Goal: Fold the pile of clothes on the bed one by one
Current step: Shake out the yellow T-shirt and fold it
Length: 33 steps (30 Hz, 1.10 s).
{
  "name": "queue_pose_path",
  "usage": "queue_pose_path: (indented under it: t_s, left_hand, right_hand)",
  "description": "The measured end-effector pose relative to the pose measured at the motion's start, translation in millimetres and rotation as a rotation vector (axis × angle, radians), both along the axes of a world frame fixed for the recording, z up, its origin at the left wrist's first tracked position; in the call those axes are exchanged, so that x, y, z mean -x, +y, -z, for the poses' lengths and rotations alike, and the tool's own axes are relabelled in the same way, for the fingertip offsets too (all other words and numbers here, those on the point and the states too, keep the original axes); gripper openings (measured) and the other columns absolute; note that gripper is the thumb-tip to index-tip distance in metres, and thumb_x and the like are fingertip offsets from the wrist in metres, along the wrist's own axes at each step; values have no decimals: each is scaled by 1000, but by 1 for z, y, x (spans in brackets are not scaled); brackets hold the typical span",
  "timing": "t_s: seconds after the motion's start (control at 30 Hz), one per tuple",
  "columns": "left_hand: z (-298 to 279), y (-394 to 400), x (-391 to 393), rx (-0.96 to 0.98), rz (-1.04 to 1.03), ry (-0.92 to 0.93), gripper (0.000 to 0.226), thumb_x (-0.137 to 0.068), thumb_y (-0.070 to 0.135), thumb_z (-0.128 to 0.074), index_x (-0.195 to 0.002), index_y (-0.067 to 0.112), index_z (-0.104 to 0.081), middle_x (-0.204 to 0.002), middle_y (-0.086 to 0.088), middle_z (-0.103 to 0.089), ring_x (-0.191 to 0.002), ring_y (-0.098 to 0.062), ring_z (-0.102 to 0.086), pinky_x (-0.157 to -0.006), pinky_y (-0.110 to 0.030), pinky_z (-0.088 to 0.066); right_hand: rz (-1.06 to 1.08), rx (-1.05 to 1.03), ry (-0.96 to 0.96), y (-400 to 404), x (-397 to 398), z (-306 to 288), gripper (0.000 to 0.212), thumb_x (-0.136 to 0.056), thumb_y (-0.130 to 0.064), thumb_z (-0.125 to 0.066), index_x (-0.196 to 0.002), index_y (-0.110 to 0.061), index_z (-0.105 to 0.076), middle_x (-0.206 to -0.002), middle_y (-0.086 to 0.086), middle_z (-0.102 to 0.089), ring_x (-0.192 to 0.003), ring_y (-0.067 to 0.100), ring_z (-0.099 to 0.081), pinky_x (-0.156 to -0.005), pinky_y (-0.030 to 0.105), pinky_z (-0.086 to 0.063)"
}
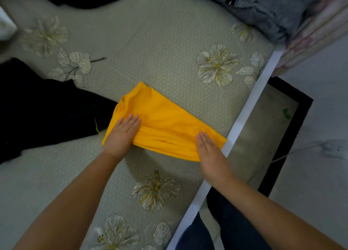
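While both hands are lying flat on the yellow garment [162, 121] near the bed [150, 48] edge, the left hand [122, 134] and right hand [211, 151] are pressing with straight fingers, no grip closing on anything. Pushing outward evenly should be smoothing the creases best. I am counting one yellow garment, two black clothes [47, 114] and one grey folded pile [263, 6]

Open bed [150, 42] stretches across the frame's centre and top, hemmed by black clothes [47, 114] at left and grey folded fabric [263, 8] upper right.
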<state>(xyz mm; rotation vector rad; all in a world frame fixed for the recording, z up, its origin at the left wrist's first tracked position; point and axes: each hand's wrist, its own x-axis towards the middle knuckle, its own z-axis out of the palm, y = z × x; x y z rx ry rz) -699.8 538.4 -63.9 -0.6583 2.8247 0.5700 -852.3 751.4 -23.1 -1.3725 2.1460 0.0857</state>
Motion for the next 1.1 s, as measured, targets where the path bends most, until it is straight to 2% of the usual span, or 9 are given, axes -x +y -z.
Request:
queue_pose_path:
  t_s: [0.1, 0.2, 0.3, 0.4, 0.6, 0.77, 0.87, 1.0, 1.1]
  left_hand:
    - [-38, -16, 45, 121, 129, 71, 53, -49, -19, -56, -102, -19, -59, -105, -39, -58, -91, -59, -55, -71, -69, -40]
    - [-71, -30, 101, 189, 144, 159, 57, -57, -26, -50, -113, -17, -53, -117, -39, -51, -106, -58, -48, -89, -64, -36]
    - [-98, -44, 163, 152, 126, 154, 59, -83, -16, -37, -139, -2, -24, -147, -24, -18, -138, -39, -15, -115, -37, -3]
    - [-126, -62, 241, 207, 139, 85, 64, -89, -7, -31, -145, 9, -5, -154, -11, 0, -143, -23, 3, -111, -25, 11]
    - [-179, -118, 420, 319, 114, 54, 65, -88, -8, -33, -145, 8, -5, -154, -12, -1, -143, -22, 1, -111, -26, 7]
    - [-217, -177, 534, 359, 61, 213, 60, -84, -13, -38, -141, 1, -21, -150, -19, -14, -141, -29, -10, -112, -29, 1]
    - [-205, -201, 568, 387, 69, 77, 66, -85, -11, -40, -143, 5, -15, -153, -15, -9, -142, -27, -5, -112, -29, 4]
    - [-143, -192, 575, 430, 21, -291, 78, -92, 7, -46, -145, 25, 8, -155, -5, 5, -142, -26, 8, -113, -48, -2]
    - [-93, -161, 567, 248, 21, -420, 75, -95, 19, -44, -143, 32, 13, -155, -2, 10, -141, -26, 13, -111, -55, -3]
  right_hand:
    - [87, 60, 39, -7, 43, -26, 55, -97, 3, -18, -140, -5, 16, -152, 16, 17, -142, 24, 11, -102, 20, 21]
    - [130, 81, 58, -16, 97, -57, 61, -93, 5, -24, -142, -1, 11, -153, 14, 13, -143, 21, 8, -109, 20, 13]
    - [171, 83, 68, -28, 162, -88, 65, -90, 8, -27, -143, -2, 8, -154, 13, 10, -143, 20, 6, -111, 21, 7]
    - [183, 142, 92, -44, 242, -114, 66, -90, 8, -29, -144, -3, 7, -154, 12, 8, -143, 19, 4, -112, 22, 3]
    - [195, 232, 129, -105, 417, -158, 65, -91, 5, -35, -145, -2, 2, -155, 12, 2, -143, 20, -2, -106, 19, 3]
    - [201, 441, 253, -159, 518, -185, 64, -78, 13, -42, -139, 9, -22, -147, 27, -21, -138, 35, -23, -112, 37, -19]
    - [110, 562, 313, -176, 536, -157, 63, -62, 16, -45, -125, 18, -41, -128, 39, -43, -118, 55, -43, -97, 62, -34]
    - [4, 220, 220, -183, 534, -87, 64, -91, 1, -38, -146, -6, -6, -152, 22, -4, -140, 41, -2, -113, 50, -7]
    - [-34, -92, 162, -175, 523, -35, 71, -95, -15, -38, -145, -17, 12, -153, 14, 16, -140, 35, 15, -113, 50, -1]
